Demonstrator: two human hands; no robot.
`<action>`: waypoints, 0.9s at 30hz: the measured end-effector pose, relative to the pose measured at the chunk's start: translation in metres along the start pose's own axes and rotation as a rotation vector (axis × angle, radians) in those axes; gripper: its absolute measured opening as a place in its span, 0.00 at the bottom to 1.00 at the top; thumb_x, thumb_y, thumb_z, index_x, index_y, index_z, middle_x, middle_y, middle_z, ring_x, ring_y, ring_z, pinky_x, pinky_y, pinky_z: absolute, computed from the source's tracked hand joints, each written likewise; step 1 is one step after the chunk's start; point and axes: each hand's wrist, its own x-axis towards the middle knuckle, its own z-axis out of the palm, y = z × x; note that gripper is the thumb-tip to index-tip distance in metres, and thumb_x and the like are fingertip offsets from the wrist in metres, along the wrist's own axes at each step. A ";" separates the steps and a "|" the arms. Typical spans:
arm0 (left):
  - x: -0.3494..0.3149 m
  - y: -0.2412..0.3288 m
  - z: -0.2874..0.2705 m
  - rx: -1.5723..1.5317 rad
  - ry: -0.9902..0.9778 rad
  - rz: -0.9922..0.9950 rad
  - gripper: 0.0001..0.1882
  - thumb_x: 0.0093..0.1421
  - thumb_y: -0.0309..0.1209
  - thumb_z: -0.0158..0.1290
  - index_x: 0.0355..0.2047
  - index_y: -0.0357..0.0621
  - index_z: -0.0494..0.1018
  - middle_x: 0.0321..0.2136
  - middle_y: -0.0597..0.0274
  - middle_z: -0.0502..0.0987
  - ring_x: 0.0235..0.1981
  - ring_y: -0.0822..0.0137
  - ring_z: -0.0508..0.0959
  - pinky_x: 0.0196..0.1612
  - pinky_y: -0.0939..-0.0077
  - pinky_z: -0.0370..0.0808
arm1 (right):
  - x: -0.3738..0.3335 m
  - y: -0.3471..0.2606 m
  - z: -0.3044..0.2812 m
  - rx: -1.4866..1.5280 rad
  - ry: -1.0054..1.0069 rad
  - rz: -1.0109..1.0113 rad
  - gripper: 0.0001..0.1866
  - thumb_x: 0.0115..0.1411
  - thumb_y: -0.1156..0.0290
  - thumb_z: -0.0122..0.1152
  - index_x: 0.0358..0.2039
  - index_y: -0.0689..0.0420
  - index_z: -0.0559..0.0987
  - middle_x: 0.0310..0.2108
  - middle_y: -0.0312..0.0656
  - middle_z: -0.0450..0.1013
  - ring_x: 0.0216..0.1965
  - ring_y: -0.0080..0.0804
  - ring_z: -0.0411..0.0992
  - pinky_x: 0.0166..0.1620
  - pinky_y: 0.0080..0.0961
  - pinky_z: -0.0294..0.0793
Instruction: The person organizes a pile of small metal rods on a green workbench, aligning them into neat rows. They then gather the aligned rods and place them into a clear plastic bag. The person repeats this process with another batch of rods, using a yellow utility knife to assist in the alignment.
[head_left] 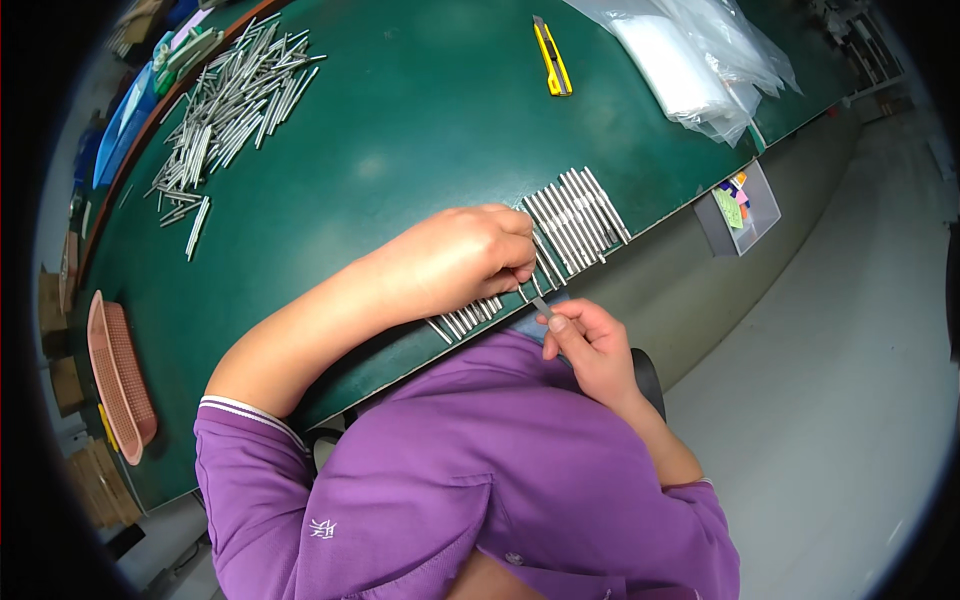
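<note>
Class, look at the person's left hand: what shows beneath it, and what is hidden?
Metal rods lie on the green tabletop at both sides of the left hand. Whatever lies directly beneath its palm is covered and cannot be told.

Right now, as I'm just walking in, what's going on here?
A person in purple sits at a green table. Their left hand is over a row of metal rods near the edge; its fingertips' grip is unclear. The right hand pinches a thin grey strip beside the row. A loose pile of rods lies farther off, to the left.
</note>
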 end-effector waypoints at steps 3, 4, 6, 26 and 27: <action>-0.001 0.000 0.001 -0.001 0.003 -0.004 0.08 0.48 0.22 0.62 0.28 0.39 0.74 0.30 0.58 0.74 0.36 0.53 0.77 0.38 0.60 0.75 | 0.001 -0.001 0.001 -0.004 0.022 0.004 0.09 0.69 0.70 0.54 0.41 0.63 0.77 0.23 0.32 0.74 0.26 0.14 0.69 0.32 0.14 0.65; 0.000 0.000 0.001 0.003 0.005 0.010 0.08 0.48 0.23 0.62 0.28 0.39 0.74 0.30 0.58 0.74 0.35 0.53 0.77 0.38 0.60 0.75 | 0.001 -0.002 0.001 -0.009 0.029 0.006 0.09 0.69 0.70 0.53 0.41 0.62 0.77 0.23 0.32 0.73 0.26 0.14 0.68 0.32 0.14 0.65; -0.001 0.001 0.000 0.013 0.004 -0.001 0.08 0.48 0.22 0.62 0.27 0.39 0.74 0.30 0.57 0.74 0.36 0.53 0.76 0.38 0.60 0.74 | 0.001 -0.001 0.001 0.001 0.036 0.006 0.09 0.69 0.70 0.54 0.41 0.62 0.77 0.23 0.32 0.73 0.26 0.14 0.68 0.32 0.14 0.65; 0.003 0.002 0.002 -0.091 0.018 -0.127 0.08 0.45 0.20 0.62 0.24 0.38 0.73 0.27 0.57 0.74 0.34 0.54 0.77 0.38 0.63 0.74 | -0.008 0.008 0.004 0.049 0.054 0.040 0.08 0.68 0.71 0.54 0.42 0.63 0.77 0.24 0.32 0.72 0.27 0.14 0.68 0.32 0.13 0.66; 0.003 0.002 0.003 -0.085 0.020 -0.133 0.08 0.45 0.20 0.62 0.24 0.38 0.73 0.26 0.57 0.74 0.34 0.54 0.77 0.38 0.63 0.74 | -0.005 -0.002 0.009 0.045 0.039 0.015 0.08 0.68 0.71 0.54 0.41 0.63 0.77 0.24 0.32 0.72 0.27 0.14 0.68 0.32 0.13 0.66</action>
